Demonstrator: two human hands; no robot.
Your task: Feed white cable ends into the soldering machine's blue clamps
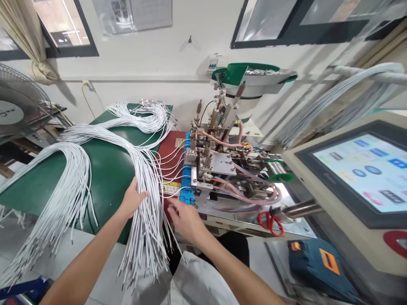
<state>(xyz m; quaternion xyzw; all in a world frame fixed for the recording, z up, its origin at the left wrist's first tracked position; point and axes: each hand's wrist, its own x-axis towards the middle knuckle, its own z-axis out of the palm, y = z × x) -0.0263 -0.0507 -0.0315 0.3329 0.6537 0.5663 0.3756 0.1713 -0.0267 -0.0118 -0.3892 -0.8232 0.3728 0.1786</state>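
My left hand [133, 199] grips the side of a thick bundle of white wires [140, 165], its thumb across the top and its other fingers mostly hidden. The loose wire ends hang over the table's front edge towards my lap. My right hand [186, 220] is just right of the bundle, in front of the blue clamp blocks [187, 197]. Its fingers are bent together, and what they pinch, if anything, cannot be made out. Several single white wires run from the bundle side across a dark red plate [168, 163] to the blue blocks.
Right of the blocks stands a metal machine [219, 163] with hoses, a green feeder bowl [248, 74] behind. A touch screen [365, 169] and red-handled scissors [270, 223] are on the right. More white wires [68, 178] lie on the green table [108, 161]; a fan [22, 101] stands left.
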